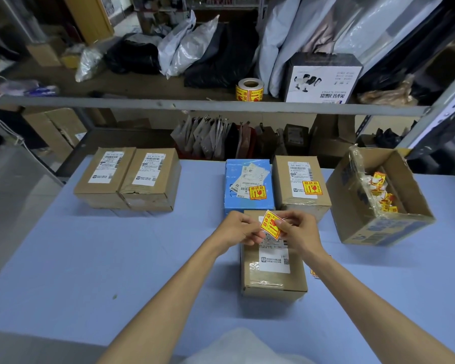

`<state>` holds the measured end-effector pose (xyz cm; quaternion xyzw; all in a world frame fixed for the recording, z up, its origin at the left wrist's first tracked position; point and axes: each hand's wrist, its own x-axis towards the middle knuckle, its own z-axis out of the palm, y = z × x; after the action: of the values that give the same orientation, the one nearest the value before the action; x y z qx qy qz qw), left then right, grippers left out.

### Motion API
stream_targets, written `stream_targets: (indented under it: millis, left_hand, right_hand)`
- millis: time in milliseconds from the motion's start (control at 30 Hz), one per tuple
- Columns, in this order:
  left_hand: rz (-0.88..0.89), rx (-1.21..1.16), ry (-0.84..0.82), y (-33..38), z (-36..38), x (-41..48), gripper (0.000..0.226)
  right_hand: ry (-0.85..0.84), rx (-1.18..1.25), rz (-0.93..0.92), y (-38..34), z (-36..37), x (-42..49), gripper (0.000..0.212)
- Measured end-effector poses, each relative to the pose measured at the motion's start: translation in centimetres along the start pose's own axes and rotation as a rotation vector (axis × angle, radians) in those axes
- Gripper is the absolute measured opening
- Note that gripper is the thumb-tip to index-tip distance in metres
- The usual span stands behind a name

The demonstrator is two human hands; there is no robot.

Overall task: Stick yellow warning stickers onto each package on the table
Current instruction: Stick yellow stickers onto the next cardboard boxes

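Both hands hold one yellow warning sticker (270, 224) just above the near brown package (272, 269). My left hand (241, 228) pinches its left edge and my right hand (296, 228) pinches its right side. That package carries a white shipping label and no yellow sticker that I can see. Behind it a blue package (247, 185) and a brown package (301, 183) each bear a yellow sticker. Two brown packages (104, 174) (150, 177) at the left show only white labels.
An open cardboard box (378, 198) at the right holds several loose yellow sticker pieces. A roll of yellow stickers (249, 90) stands on the shelf behind, beside a white carton (323, 80) and plastic bags. A sticker scrap (316, 273) lies by my right forearm on the blue table (90, 258).
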<state>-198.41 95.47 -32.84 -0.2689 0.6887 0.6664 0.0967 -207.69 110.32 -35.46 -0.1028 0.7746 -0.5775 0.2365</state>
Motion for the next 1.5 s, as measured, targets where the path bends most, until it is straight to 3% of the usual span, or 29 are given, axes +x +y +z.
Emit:
stream_targets:
  millis: [933,1000,1100,1233,1500]
  left_hand:
    - [0.006,0.068,0.059,0.7,0.7,0.2,0.016]
    - [0.010,0.052,0.053,0.8,0.7,0.2,0.017]
    - [0.012,0.027,0.055,0.7,0.7,0.4,0.018]
    - [0.041,-0.022,0.072,0.6,0.8,0.5,0.018]
    - [0.099,-0.106,0.067,0.4,0.6,0.5,0.015]
  right_hand:
    - [0.022,-0.033,-0.008,-1.1,-0.8,0.5,0.008]
    - [0.060,-0.164,-0.047,-1.0,-0.7,0.2,0.014]
    - [0.160,-0.455,-0.289,-1.1,-0.5,-0.4,0.024]
    - [0.092,-0.476,-0.494,-1.7,0.1,-0.7,0.011]
    - [-0.053,-0.372,-0.344,-1.8,0.5,-0.9,0.009]
